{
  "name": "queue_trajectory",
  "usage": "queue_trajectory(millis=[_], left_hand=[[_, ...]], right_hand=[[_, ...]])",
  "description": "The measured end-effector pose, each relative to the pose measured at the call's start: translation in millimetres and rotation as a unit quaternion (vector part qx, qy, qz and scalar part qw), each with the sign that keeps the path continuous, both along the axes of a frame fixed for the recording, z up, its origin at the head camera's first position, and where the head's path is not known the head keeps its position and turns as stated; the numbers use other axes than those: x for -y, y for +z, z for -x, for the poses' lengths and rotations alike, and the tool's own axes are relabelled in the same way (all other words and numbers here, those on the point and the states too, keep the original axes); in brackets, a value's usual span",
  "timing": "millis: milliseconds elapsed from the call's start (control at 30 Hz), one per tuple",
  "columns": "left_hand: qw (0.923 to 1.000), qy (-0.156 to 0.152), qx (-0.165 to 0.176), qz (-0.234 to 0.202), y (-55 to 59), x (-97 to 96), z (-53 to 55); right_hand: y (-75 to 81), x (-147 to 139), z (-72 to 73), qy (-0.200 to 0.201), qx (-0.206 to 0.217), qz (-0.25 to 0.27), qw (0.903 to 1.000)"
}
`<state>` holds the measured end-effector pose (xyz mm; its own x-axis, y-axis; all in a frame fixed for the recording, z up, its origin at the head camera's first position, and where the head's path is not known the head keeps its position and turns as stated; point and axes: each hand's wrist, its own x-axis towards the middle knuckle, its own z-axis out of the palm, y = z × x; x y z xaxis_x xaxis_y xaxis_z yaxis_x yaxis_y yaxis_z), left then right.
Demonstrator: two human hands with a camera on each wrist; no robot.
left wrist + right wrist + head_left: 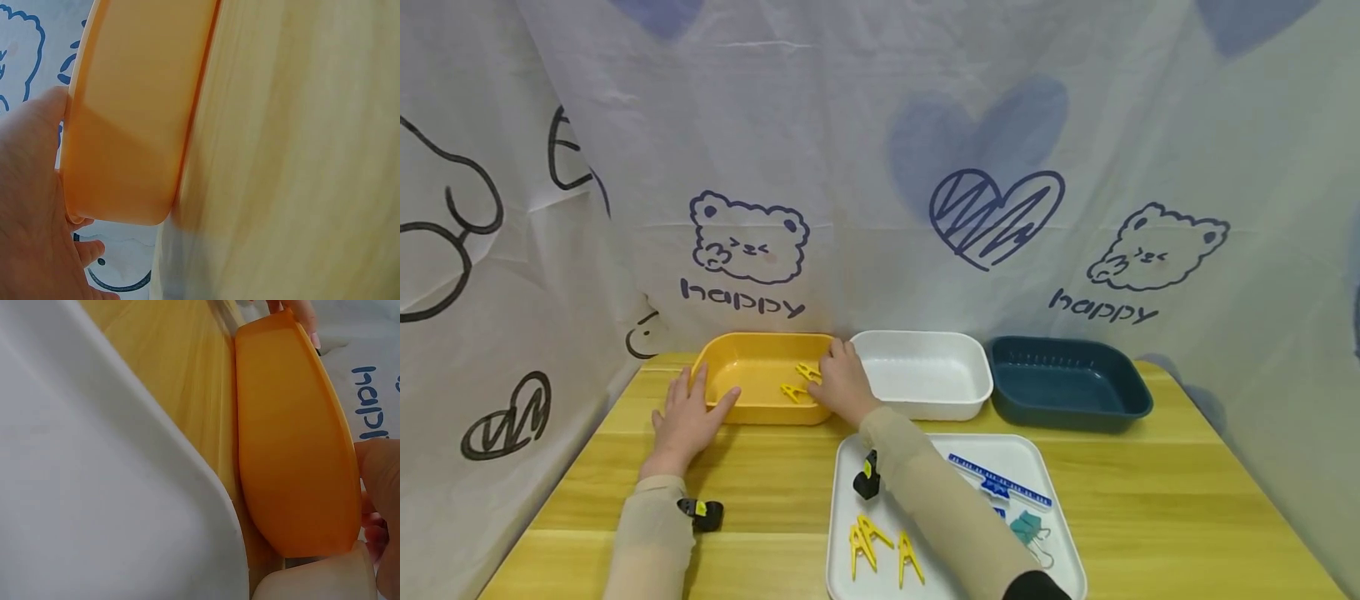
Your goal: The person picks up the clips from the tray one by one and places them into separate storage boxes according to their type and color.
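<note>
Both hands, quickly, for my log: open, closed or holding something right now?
Left hand: open, fingers spread, touching the yellow bin.
Right hand: at that bin's other end; whether its grip is closed cannot be told.

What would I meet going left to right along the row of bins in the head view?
The person's left hand → yellow bin → white bin → dark blue-green bin.
</note>
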<state>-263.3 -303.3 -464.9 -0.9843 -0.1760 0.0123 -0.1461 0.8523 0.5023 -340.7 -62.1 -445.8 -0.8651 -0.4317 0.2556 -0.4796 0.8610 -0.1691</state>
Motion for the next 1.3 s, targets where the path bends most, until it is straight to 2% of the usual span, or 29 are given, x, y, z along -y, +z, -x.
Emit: queue_trajectory(millis=[133,300,867,1300], left_hand=[[1.0000,0.001,0.001,-0.001,0.3,-0.2,-0.2],[1.0000,0.000,0.003,0.000,-0.1,-1.3,-1.7],[1.0000,0.000,0.000,-0.007,0.0,-1.0,-2.0],[1.0000,0.002,-0.002,-0.003,0.9,-2.1,-1.9]], right_hand=[[-0.4,1.7,4.1,0.005,-0.007,-0.004,1.0000],[-1.4,6.1,8.0,0.004,0.008,-0.008,0.9999],[-2.6,17.8,11.5,-0.046,0.057,-0.032,0.9968],[-6.5,21.9,15.8,-0.054,0.052,-0.072,0.9946]])
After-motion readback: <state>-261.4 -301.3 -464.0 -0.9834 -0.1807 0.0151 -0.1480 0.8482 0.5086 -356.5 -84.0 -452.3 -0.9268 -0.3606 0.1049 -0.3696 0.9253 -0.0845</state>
